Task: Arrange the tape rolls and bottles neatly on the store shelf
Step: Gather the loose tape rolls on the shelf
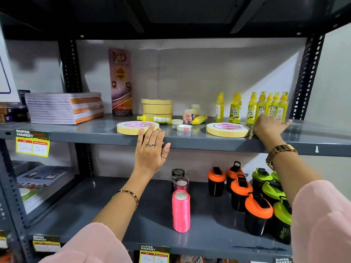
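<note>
Even indoor light, wide-angle bend, soft focus.
Grey shelf [106,128] carried pale glare; underside of upper shelf [171,16] was dark. Diagonal shadow crossed back wall [209,73]. Uprights bowed at edges; sleeves blurred.

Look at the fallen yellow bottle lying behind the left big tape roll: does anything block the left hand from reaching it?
Yes. The wide tape roll lies flat at the shelf edge, directly between the left hand and the fallen bottle; the fingers already rest on it.
</note>
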Demonstrator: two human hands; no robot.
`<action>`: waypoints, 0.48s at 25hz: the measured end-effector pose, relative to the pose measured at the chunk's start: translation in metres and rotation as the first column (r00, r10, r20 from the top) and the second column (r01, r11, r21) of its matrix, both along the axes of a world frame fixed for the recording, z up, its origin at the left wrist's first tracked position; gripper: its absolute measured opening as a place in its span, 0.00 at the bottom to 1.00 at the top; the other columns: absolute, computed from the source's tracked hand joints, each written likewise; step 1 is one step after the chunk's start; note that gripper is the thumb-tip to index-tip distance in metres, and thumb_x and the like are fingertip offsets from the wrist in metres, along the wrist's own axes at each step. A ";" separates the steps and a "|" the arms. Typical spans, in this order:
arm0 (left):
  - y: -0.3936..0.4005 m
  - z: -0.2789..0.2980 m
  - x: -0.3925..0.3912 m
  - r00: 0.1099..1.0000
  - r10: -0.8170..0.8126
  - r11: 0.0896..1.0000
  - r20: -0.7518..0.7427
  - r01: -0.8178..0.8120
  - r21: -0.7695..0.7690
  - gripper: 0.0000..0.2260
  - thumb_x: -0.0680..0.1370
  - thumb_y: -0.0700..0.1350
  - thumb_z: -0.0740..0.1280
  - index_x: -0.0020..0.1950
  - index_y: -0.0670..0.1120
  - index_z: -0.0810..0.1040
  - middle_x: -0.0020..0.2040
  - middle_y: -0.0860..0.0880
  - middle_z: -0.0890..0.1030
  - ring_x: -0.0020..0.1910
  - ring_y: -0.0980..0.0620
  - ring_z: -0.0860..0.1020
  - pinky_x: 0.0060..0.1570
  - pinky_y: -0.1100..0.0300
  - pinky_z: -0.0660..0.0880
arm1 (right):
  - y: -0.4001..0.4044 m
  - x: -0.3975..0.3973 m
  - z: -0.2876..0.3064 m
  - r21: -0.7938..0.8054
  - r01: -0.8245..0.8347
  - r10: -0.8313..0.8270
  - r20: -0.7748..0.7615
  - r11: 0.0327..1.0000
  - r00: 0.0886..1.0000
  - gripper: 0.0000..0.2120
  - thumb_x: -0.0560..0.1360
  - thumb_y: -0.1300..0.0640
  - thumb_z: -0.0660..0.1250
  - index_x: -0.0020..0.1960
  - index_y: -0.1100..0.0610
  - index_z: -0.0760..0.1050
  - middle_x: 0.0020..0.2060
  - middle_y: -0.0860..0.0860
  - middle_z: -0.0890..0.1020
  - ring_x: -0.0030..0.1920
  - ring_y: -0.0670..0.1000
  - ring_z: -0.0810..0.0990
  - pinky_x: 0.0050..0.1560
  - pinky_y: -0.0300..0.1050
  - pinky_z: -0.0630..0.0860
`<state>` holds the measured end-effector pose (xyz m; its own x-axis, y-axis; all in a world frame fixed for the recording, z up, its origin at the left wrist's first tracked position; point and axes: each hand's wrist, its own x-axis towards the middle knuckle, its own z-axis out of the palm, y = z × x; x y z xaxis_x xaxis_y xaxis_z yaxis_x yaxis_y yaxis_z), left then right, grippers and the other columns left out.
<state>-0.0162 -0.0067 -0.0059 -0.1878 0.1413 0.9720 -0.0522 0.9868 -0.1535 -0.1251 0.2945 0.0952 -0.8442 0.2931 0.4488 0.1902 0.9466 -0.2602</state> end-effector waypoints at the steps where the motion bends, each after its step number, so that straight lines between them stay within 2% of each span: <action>1: 0.000 0.001 0.002 1.000 0.000 1.000 0.012 0.000 -0.006 0.21 0.80 0.51 0.50 0.56 0.38 0.74 0.53 0.38 0.81 0.62 0.44 0.67 0.70 0.51 0.50 | -0.001 0.002 0.000 -0.002 0.003 -0.003 -0.020 1.000 1.000 0.12 0.75 0.67 0.58 0.55 0.65 0.76 0.60 0.65 0.78 0.69 0.66 0.66 0.75 0.65 0.43; 3: 0.000 0.003 0.006 0.999 0.001 1.000 0.044 0.000 -0.021 0.21 0.81 0.52 0.50 0.56 0.38 0.74 0.53 0.39 0.81 0.62 0.44 0.68 0.70 0.50 0.52 | -0.003 0.007 0.001 0.000 0.000 0.000 -0.074 1.000 0.997 0.11 0.74 0.69 0.59 0.53 0.65 0.76 0.57 0.65 0.79 0.67 0.66 0.69 0.75 0.66 0.47; 5: -0.001 0.005 0.009 0.997 0.009 0.999 0.071 -0.006 -0.042 0.22 0.81 0.53 0.49 0.55 0.39 0.75 0.52 0.40 0.81 0.61 0.43 0.72 0.68 0.47 0.55 | -0.005 0.011 0.001 -0.015 -0.048 0.045 -0.142 0.999 0.989 0.11 0.74 0.70 0.61 0.55 0.66 0.76 0.56 0.66 0.79 0.65 0.66 0.71 0.73 0.63 0.56; 8: -0.002 0.010 0.015 0.995 0.009 0.997 0.100 -0.001 -0.076 0.21 0.81 0.53 0.49 0.54 0.39 0.76 0.51 0.41 0.82 0.58 0.41 0.76 0.66 0.46 0.57 | -0.012 0.018 0.003 -0.086 -0.235 0.206 -0.261 0.968 0.943 0.11 0.76 0.69 0.61 0.54 0.66 0.79 0.55 0.67 0.80 0.59 0.66 0.76 0.59 0.56 0.73; 10: -0.002 0.013 0.017 0.995 0.016 0.995 0.100 -0.006 -0.102 0.21 0.80 0.53 0.50 0.52 0.40 0.76 0.51 0.41 0.82 0.57 0.42 0.77 0.65 0.46 0.57 | -0.021 0.024 0.007 -0.111 -0.376 0.325 -0.320 0.920 0.890 0.12 0.77 0.67 0.60 0.54 0.65 0.80 0.54 0.65 0.82 0.57 0.65 0.78 0.53 0.53 0.76; 12: -0.004 0.016 0.019 0.995 0.011 0.990 0.095 0.003 -0.138 0.20 0.79 0.52 0.53 0.51 0.40 0.77 0.52 0.41 0.82 0.57 0.42 0.77 0.65 0.45 0.58 | -0.032 0.030 0.016 -0.133 -0.478 0.410 -0.349 0.868 0.843 0.11 0.78 0.65 0.62 0.55 0.66 0.80 0.54 0.65 0.82 0.56 0.64 0.79 0.54 0.53 0.76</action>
<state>0.0030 -0.0107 0.0105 -0.2798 0.2719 0.9208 -0.0347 0.9556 -0.2927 -0.0953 0.2622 0.1114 -0.7396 0.0333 0.6723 -0.3566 0.8277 -0.4333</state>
